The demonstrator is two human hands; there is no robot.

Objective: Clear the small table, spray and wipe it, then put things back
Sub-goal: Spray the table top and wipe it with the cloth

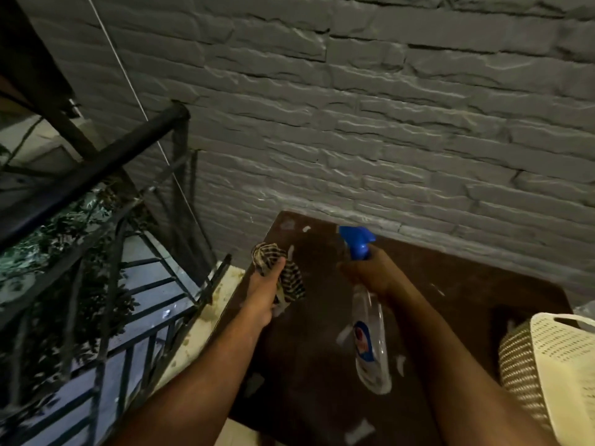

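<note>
The small table has a dark brown top with pale scuffs and stands against a grey brick wall. My right hand grips the neck of a clear spray bottle with a blue trigger head, held above the table with the nozzle pointing toward the far left corner. My left hand holds a bunched striped cloth over the table's left edge.
A cream woven basket sits at the table's right side, partly out of frame. A black metal railing runs along the left, with foliage and a drop beyond it. A tiled ledge lies between railing and table.
</note>
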